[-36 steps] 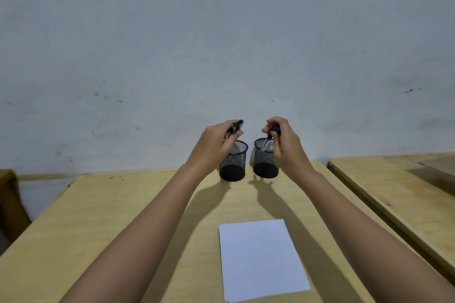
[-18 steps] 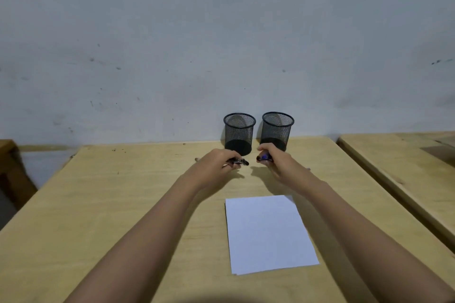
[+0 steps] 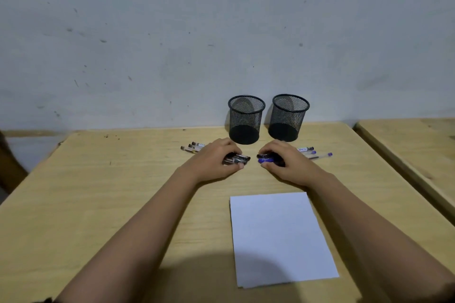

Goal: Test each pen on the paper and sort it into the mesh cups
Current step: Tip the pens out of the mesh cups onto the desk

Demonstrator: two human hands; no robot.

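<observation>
Two black mesh cups stand by the wall, the left cup (image 3: 246,119) and the right cup (image 3: 288,117), both looking empty. My left hand (image 3: 216,158) lies on the table in front of the left cup, fingers curled round a bundle of black-capped pens (image 3: 237,159) whose far ends (image 3: 193,148) stick out to its left. My right hand (image 3: 285,161) mirrors it, gripping a bundle of blue-capped pens (image 3: 266,158); their other ends (image 3: 317,154) poke out to the right. A blank white sheet of paper (image 3: 280,236) lies nearer to me.
The wooden table (image 3: 98,192) ends at a grey wall behind the cups. A second wooden table (image 3: 406,145) stands to the right across a narrow gap. A dark brown piece of furniture (image 3: 9,167) shows at the left edge.
Both hands came down from above the cups with their pen bundles and now rest them flat on the table in front of the cups. The pens have spread out under the hands.
</observation>
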